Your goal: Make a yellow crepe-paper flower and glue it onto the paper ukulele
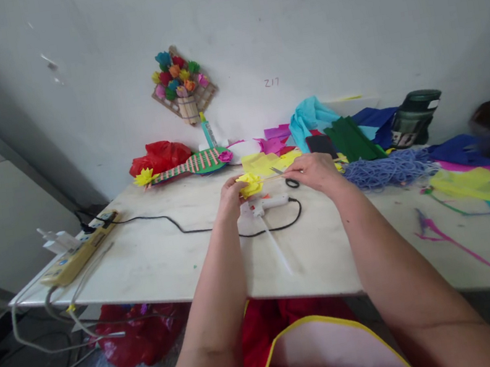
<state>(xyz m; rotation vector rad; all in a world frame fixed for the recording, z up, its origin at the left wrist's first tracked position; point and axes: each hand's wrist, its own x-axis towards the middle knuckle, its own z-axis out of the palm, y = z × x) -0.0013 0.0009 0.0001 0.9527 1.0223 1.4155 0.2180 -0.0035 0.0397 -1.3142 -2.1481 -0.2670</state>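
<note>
Yellow flower: a ruffled yellow paper flower [251, 185] is held just above the table, about midway between the person's forearms.
Left hand: the left hand [231, 198] is closed around the flower's left side, fingers against the petals.
Right hand: well apart from the other, the right hand [313, 172] has its fingertips pinched together on a thin pale stick [275, 177] that reaches toward the flower; whether stick and flower are joined, I can't tell from here.
Scissors: black-handled scissors [292, 182] lie just by the right fingertips.
Glue gun: a white glue gun [269, 203] lies on its side below the flower, a translucent rod [278, 247] pointing from it toward the near edge.
Power strip: over at the left, a yellowish power strip [80, 248] carries white plugs.
Guitar shape: behind, a green guitar-like craft [195, 164] lies near a red plastic bag [160, 158].
Paper and yarn: to the right, dark green paper [354, 139] leans beside turquoise paper [311, 117], with bluish yarn [388, 171] heaped in front.
Bottle: a dark green bottle [415, 117] stands tilted behind the yarn.
Wall: a lattice hanging of many-coloured flowers [184, 84].
</note>
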